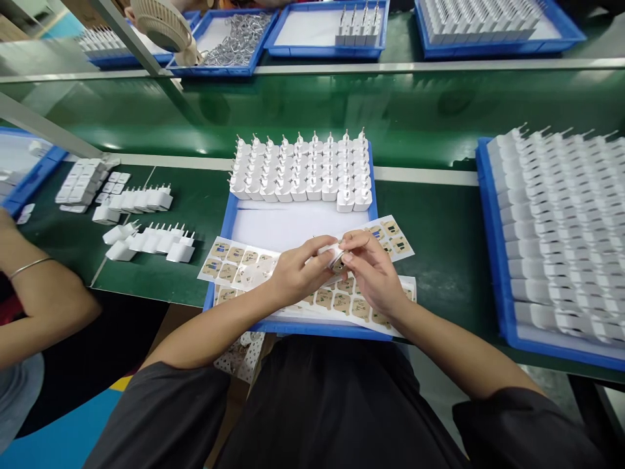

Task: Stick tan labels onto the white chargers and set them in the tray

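Observation:
Above the near part of a blue tray (225, 221), both my hands meet on a small white plug charger (336, 256), largely hidden by the fingers. My left hand (301, 268) is closed around its left side. From the right, the fingertips of my right hand (375, 272) pinch its edge, where a tan and dark patch shows; I cannot tell whether that is a sticker. Under my hands lie white sheets of tan stickers (342, 301), overlapping the tray's near half. Rows of white plug chargers (303, 170) stand pins up in the tray's far half.
More chargers fill a blue tray (493, 260) on the right. Loose chargers (156, 238) lie on the green bench to the left, near a co-worker's arm (43, 306). Behind a ledge, a shelf carries a fan (163, 25) and a tray of metal pieces (239, 39).

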Action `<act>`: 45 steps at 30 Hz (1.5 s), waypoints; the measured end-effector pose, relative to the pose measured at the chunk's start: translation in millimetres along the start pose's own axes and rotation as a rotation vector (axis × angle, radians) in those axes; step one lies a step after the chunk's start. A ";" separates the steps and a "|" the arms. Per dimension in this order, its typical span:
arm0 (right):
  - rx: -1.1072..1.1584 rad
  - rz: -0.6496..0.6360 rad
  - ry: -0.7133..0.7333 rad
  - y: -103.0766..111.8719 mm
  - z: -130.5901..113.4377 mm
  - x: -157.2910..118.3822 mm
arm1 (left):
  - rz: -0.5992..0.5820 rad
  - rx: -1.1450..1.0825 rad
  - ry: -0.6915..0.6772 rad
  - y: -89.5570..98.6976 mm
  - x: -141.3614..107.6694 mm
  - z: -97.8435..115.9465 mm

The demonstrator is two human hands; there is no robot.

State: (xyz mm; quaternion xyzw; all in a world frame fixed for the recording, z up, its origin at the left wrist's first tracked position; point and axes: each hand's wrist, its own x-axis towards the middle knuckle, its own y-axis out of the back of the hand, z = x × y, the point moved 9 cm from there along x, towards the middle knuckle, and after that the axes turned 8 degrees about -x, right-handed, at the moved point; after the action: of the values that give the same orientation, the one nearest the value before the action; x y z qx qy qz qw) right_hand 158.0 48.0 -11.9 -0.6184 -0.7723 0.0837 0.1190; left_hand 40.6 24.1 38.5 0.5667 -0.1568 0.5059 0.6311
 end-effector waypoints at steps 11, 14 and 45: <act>0.035 -0.064 -0.080 -4.5 -1.9 4.5 | 0.028 -0.200 0.177 8.2 6.9 -10.7; -0.033 -0.095 -0.052 -5.7 -2.7 5.4 | 0.048 -0.324 0.319 7.3 6.1 -20.3; -1.096 -0.793 0.480 -89.6 -27.8 -56.0 | 0.036 -0.417 0.711 6.1 -8.8 -84.3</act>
State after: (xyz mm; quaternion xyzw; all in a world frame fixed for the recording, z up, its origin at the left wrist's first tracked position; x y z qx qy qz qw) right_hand 93.7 -26.9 35.0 -0.2636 -0.8222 -0.5040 -0.0209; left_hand 0.1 92.8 9.1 0.2136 -0.0379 0.6384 0.7385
